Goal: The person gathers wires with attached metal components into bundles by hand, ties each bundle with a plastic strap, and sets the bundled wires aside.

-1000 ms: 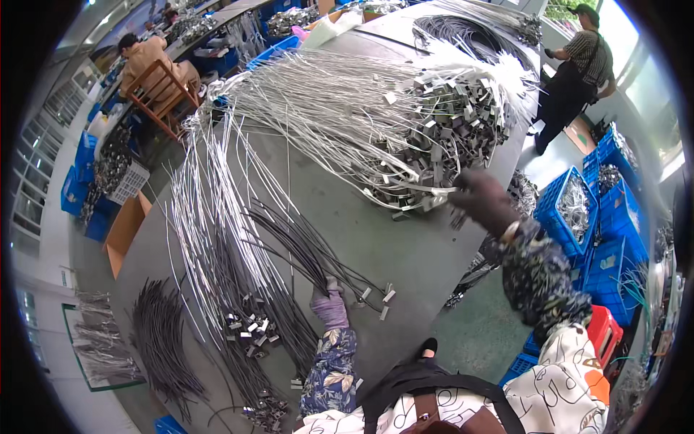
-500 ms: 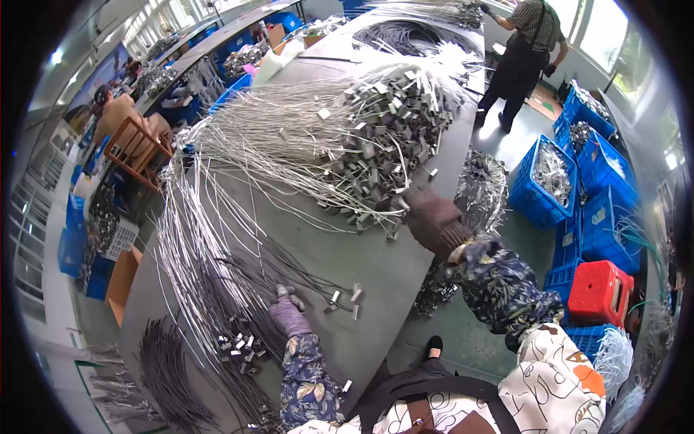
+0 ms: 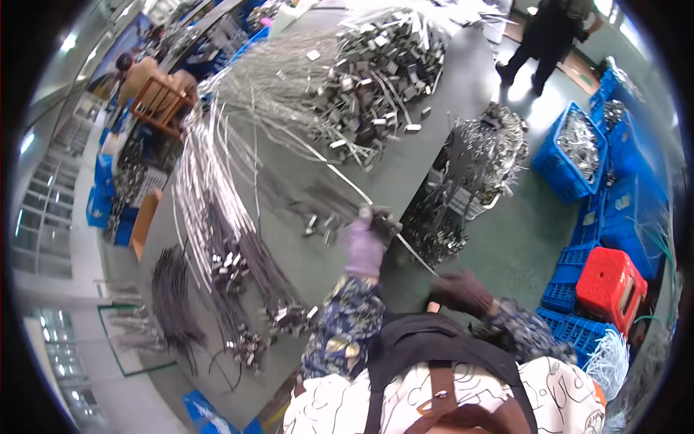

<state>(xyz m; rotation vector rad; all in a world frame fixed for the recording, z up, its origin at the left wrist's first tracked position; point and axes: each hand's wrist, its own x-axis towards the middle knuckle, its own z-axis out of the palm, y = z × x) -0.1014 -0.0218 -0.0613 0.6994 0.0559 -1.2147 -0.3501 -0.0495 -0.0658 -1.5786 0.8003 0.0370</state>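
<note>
A long pale cable (image 3: 342, 176) runs from the big pile on the table down past my left hand to my right hand. My left hand (image 3: 367, 242), in a purple glove with dark fingertips, is closed around this cable near the table's edge. Smeared dark cables (image 3: 329, 199) with small metal connectors lie just left of those fingers. Closed at the cable's lower end is my right hand (image 3: 463, 291), in a brown glove, off the table and near my body; any connector in it is hidden. The pile's many grey connectors (image 3: 383, 72) lie beyond both hands.
Silvery and dark cable bundles (image 3: 224, 195) spread over the table's left side. A container heaped with cables (image 3: 484, 159) stands beside the table. Blue crates (image 3: 575, 163) and a red stool (image 3: 611, 286) line the right. One person (image 3: 546, 43) stands ahead; another (image 3: 144, 79) sits far left.
My right hand has come back from the pile toward my body, drawing out a pale cable. My left hand has left the dark bundle, moved right, and closed on that cable. The view has shifted.
</note>
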